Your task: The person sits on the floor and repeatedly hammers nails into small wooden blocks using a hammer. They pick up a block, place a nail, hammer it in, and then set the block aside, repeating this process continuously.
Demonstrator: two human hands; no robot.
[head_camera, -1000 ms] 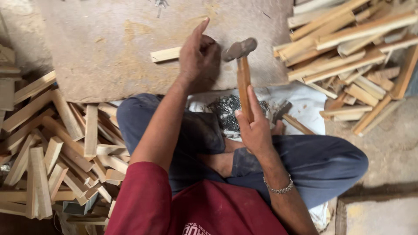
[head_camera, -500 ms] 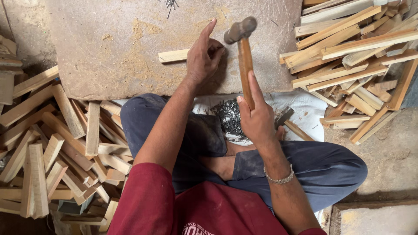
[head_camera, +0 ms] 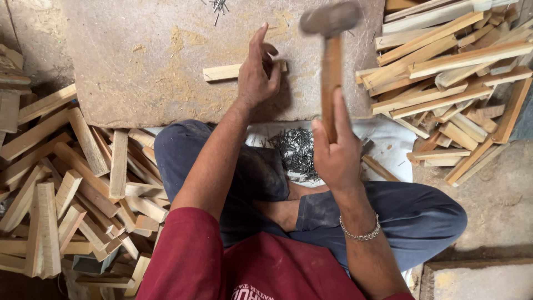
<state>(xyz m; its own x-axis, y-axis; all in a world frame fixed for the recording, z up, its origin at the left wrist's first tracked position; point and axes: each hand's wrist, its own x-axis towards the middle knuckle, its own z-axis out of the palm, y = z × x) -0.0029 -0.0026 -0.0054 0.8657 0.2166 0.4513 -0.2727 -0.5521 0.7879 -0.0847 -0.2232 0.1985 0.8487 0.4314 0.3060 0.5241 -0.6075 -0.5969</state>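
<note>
Left hand (head_camera: 256,75): fingers pinning wooden strip (head_camera: 222,72) mid stone slab (head_camera: 139,66) | Right hand (head_camera: 336,155): closed around hammer (head_camera: 331,66) handle, head raised above slab | nail pile (head_camera: 297,150): on cloth at slab's near edge

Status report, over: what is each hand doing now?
Right hand grips hammer, head raised and blurred. Left hand pins wood strip on stone slab. Nail pile in lap, nothing between hammer and strip.
</note>
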